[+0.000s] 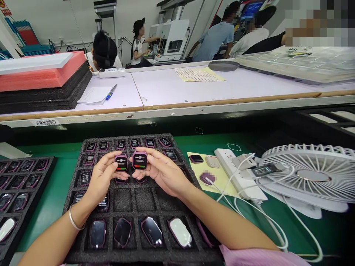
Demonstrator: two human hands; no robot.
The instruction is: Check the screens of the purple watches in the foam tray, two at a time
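Observation:
My left hand (102, 177) is closed on a small purple smartwatch body (121, 163) with a lit screen. Beside it, my right hand (161, 170) grips a second, pink smartwatch body (139, 160), its screen lit too. Both are held side by side, just above a black foam tray (133, 201). The tray's pockets hold several more watch bodies, some face up, some with their backs showing. A few pockets in the tray's middle are bare.
A second foam tray (19, 184) of watch bodies lies at the left. To the right sit a yellow sheet (219, 177) with loose watch parts, a white power strip (238, 173) with cables, and a white fan (310, 175). Other people work beyond the raised bench (222, 88).

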